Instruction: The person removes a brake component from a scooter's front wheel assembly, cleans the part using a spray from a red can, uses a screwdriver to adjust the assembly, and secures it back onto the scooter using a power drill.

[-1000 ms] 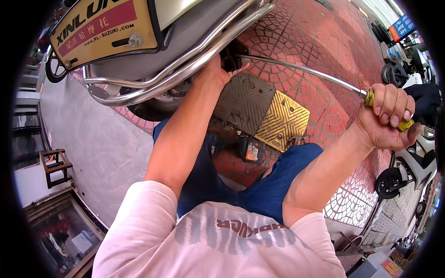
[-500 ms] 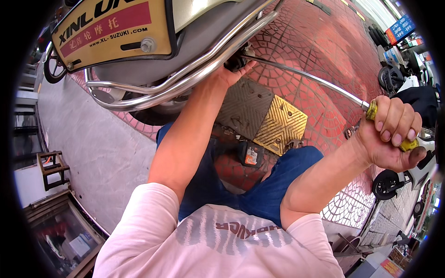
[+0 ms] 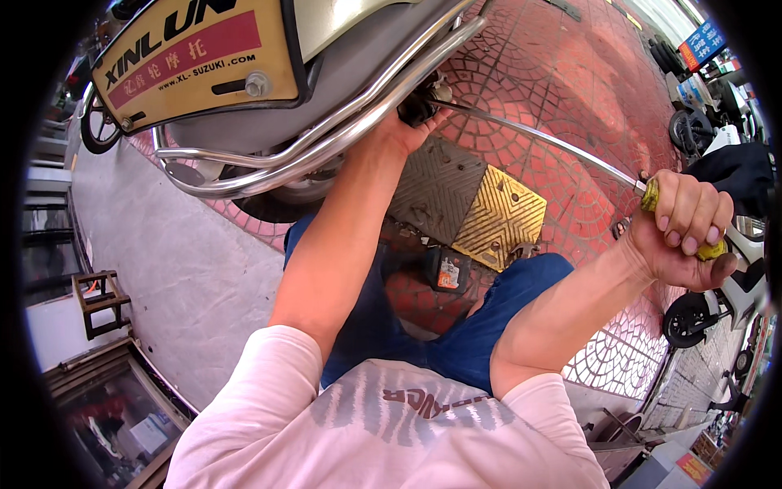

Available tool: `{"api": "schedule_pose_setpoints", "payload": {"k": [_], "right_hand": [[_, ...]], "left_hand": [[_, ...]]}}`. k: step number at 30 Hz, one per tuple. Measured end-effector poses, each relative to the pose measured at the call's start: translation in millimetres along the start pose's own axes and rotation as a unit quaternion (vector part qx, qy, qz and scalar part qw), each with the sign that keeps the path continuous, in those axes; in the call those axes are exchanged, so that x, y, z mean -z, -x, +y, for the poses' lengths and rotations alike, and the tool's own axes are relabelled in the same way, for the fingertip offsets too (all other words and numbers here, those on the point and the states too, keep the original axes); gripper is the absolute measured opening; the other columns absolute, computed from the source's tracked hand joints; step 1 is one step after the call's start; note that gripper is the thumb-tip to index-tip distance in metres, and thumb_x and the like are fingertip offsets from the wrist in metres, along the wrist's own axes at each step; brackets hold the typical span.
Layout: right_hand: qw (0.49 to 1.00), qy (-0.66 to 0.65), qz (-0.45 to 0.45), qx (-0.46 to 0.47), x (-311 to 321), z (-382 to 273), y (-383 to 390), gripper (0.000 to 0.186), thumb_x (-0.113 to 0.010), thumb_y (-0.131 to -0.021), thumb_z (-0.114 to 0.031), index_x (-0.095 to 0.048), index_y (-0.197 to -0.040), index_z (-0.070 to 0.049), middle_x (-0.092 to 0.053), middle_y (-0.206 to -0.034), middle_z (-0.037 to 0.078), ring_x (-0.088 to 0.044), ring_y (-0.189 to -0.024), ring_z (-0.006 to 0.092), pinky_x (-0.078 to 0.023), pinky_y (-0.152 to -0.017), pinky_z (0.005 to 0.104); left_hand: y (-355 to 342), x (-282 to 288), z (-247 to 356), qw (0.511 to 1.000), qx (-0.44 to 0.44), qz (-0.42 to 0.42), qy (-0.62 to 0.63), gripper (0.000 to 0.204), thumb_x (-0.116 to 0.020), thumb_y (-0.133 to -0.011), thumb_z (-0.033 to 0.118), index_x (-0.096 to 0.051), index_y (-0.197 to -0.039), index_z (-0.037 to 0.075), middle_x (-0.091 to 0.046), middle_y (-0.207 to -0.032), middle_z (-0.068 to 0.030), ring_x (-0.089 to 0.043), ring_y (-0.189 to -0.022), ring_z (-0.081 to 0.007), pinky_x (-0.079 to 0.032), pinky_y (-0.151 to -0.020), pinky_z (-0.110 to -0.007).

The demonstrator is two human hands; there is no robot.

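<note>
My left hand [image 3: 401, 130] reaches under the chrome tube bumper [image 3: 301, 151] of a motorbike, its fingers curled at a dark metal part [image 3: 424, 102], partly hidden. A long steel shaft [image 3: 562, 140] runs from that part down to the right, ending in a grimy yellow handle [image 3: 648, 196]. My right hand [image 3: 683, 224] is closed round this handle. Above the bumper is a yellow plate [image 3: 195, 96] with a red band and bolts.
A grey and yellow ribbed rubber ramp [image 3: 498, 220] lies on red paving [image 3: 562, 73]. A black case [image 3: 446, 269] sits between my knees. A small wooden stool [image 3: 101, 303] is at the left, a white scooter [image 3: 737, 285] and several tyres along the right.
My right hand and the tool's handle are a little lower than a second ago, the shaft slightly steeper. My left hand stays at the dark part; the view has shifted slightly.
</note>
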State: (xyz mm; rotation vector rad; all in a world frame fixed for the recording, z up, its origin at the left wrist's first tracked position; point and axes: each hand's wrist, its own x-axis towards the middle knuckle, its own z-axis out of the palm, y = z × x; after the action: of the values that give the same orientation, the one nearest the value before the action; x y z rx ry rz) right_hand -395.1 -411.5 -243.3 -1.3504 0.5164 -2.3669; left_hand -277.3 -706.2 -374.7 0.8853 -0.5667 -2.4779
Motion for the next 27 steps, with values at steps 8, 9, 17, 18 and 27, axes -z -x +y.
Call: {"api": "schedule_pose_setpoints", "payload": {"k": [8,9,17,18,27], "right_hand": [[1.0,0.01,-0.001,0.008,-18.8,14.3,-0.5,0.033,-0.073,-0.088,-0.039,-0.051,-0.081,-0.017,-0.05,-0.062,-0.005,-0.044,-0.053,0.0086,-0.039,-0.057,0.0262],[0.999,0.013,0.031,0.01,-22.7,15.3,1.0,0.031,-0.073,-0.088,-0.037,-0.051,-0.079,-0.016,-0.049,-0.061,-0.005,-0.043,-0.052,0.0082,-0.038,-0.057,0.026],[0.988,0.038,0.15,0.024,-15.6,18.4,7.0,0.025,-0.057,-0.098,-0.03,-0.054,-0.078,-0.015,-0.045,-0.06,-0.005,-0.038,-0.052,0.0102,-0.035,-0.053,0.028],[0.986,0.04,0.161,0.026,-14.1,17.9,8.2,0.025,-0.057,-0.097,-0.03,-0.054,-0.077,-0.016,-0.044,-0.059,-0.005,-0.038,-0.051,0.0102,-0.035,-0.052,0.028],[0.967,0.06,0.247,0.033,-18.0,25.7,9.3,0.025,-0.058,-0.095,-0.027,-0.051,-0.073,-0.016,-0.043,-0.057,-0.005,-0.037,-0.049,0.0107,-0.032,-0.051,0.0287]], "left_hand": [[-3.0,8.8,3.5,1.0,-0.022,-0.017,-0.012,0.056,-0.044,-0.105,0.061,-0.064,-0.124,0.012,-0.072,-0.112,-0.0146,-0.07,-0.099,-0.0385,-0.055,-0.086,-0.054],[-2.8,7.8,3.0,1.0,-0.02,-0.011,-0.006,0.056,-0.044,-0.105,0.061,-0.064,-0.123,0.012,-0.072,-0.111,-0.0145,-0.07,-0.099,-0.0386,-0.055,-0.086,-0.054],[-1.9,1.6,-2.2,0.997,-0.046,0.064,0.01,0.053,-0.045,-0.106,0.057,-0.069,-0.117,0.011,-0.074,-0.105,-0.0126,-0.071,-0.092,-0.0371,-0.054,-0.086,-0.055],[-1.3,0.2,-3.5,0.997,-0.051,0.065,0.007,0.053,-0.045,-0.106,0.057,-0.069,-0.117,0.011,-0.074,-0.105,-0.0125,-0.071,-0.092,-0.0366,-0.054,-0.086,-0.055],[-5.1,5.3,-5.7,0.992,-0.084,0.09,0.019,0.054,-0.044,-0.106,0.058,-0.067,-0.119,0.012,-0.073,-0.106,-0.0122,-0.071,-0.092,-0.034,-0.052,-0.083,-0.054]]}}
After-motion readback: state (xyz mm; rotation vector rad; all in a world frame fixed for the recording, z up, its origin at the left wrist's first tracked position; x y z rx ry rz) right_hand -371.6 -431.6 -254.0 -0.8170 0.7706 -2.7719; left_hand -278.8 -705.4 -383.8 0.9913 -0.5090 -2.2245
